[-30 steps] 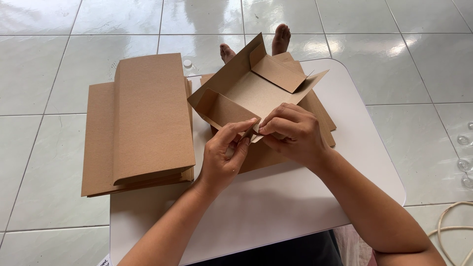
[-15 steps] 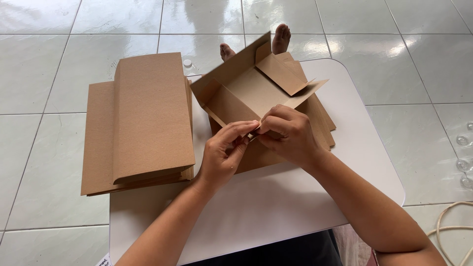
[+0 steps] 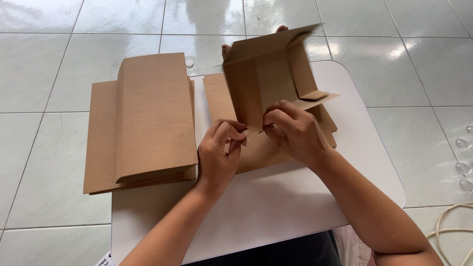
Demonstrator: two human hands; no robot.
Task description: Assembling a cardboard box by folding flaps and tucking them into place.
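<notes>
Both hands meet at the counter's centre, pinching the lower edge of a half-folded box (image 3: 268,81). The left hand (image 3: 219,157) is curled, thumb and forefinger closed on a small tab at the box's bottom corner; the right hand (image 3: 295,130) is also closed, its fingertips clamping the same edge from the 3 o'clock side. The box stands tilted up above the hands, toward 12 o'clock, one flap jutting out at its right. Folding this well likely means keeping the crease straight and the tab pressed flat. Under the box lies a flat blank (image 3: 221,98); a stack (image 3: 143,118) of folded cardboard rests at 9 o'clock, overhanging the white counter (image 3: 276,207). Tiled floor (image 3: 59,59) surrounds everything.
</notes>
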